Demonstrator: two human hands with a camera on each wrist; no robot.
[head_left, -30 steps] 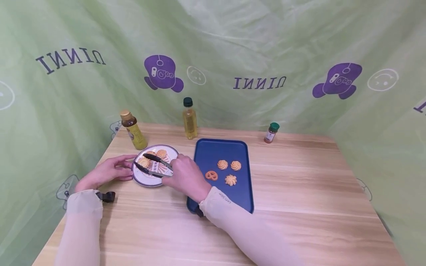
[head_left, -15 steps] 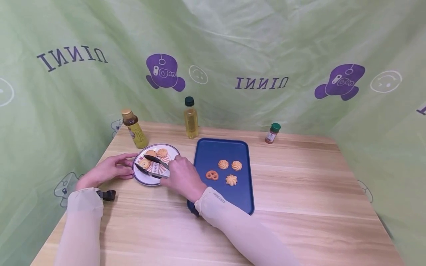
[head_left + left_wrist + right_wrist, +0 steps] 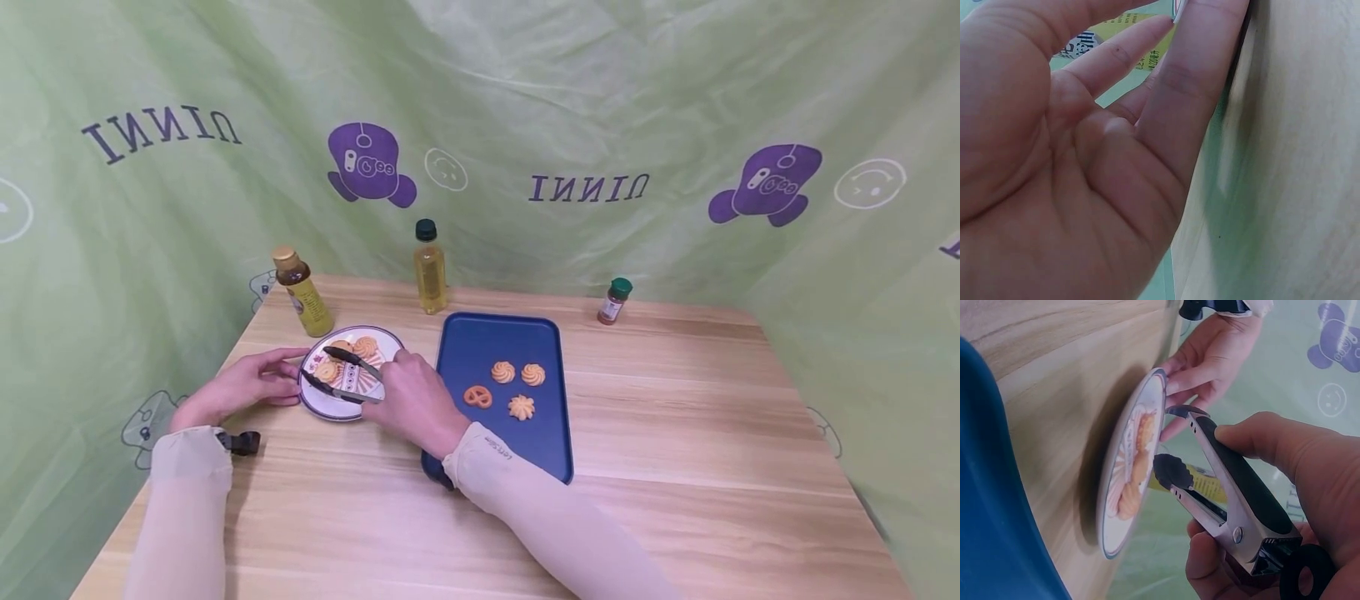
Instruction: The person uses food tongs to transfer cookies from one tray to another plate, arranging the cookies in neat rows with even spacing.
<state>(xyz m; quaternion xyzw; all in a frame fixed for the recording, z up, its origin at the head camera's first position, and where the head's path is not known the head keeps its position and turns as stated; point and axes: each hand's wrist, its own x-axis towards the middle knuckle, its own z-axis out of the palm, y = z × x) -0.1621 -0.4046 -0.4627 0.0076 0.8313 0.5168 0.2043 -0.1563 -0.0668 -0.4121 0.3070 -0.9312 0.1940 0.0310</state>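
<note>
My right hand grips a pair of black-tipped metal tongs, thumb on one arm and fingers round the other. The tongs' arms stand apart over the round white plate with its dark rim, and nothing is held between the tips. On the plate lie a lower-left cookie, a right-hand cookie and another cookie partly behind the tongs. My left hand rests at the plate's left rim, fingers extended and touching the edge; the left wrist view shows mostly its palm.
Right of the plate lies a blue tray bearing a pretzel cookie and three butter cookies. Behind stand a brown-and-yellow bottle, an oil bottle and a small green-capped jar. A green curtain surrounds the wooden table.
The tongs have spread slightly wider, their lower tip shifting left toward the plate's rim. Both hands have otherwise stayed nearly in place.
</note>
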